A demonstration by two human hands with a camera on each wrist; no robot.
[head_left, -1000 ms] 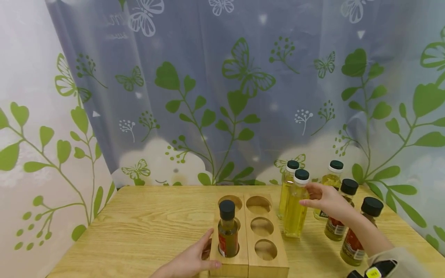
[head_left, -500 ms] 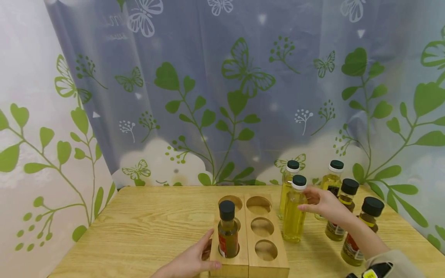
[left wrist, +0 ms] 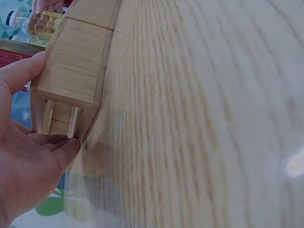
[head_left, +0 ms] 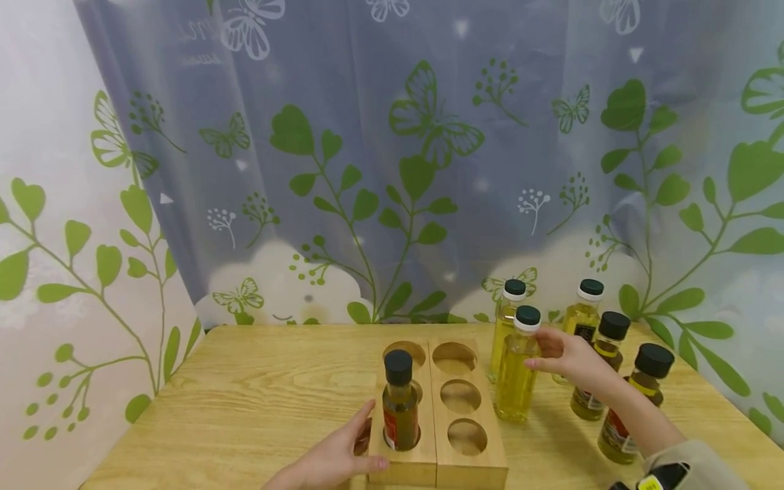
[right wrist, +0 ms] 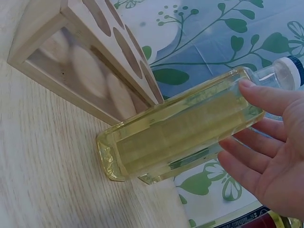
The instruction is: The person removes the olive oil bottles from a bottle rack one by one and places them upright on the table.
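Observation:
A wooden bottle rack (head_left: 404,472) with two rows of round holes stands at the table's front. My left hand (head_left: 331,457) grips its near left corner, thumb on one face and fingers on another, as the left wrist view shows. In the near left hole sits a dark-capped bottle with a red label (head_left: 401,408). My right hand (head_left: 569,357) holds a clear bottle of yellow oil (head_left: 513,391) near its shoulder, just right of the rack. That bottle has a dark green cap and white collar. In the right wrist view my thumb lies across from the fingers on it.
A second yellow oil bottle (head_left: 502,330) stands behind the held one. To the right are another yellow oil bottle (head_left: 580,316) and two black-capped bottles, one farther (head_left: 589,401) and one nearer (head_left: 615,435). A patterned curtain (head_left: 367,204) hangs behind the table (head_left: 263,388).
The held oil bottle has come slightly down and toward me, with my right hand keeping near its shoulder. My left hand and the rack have stayed in place.

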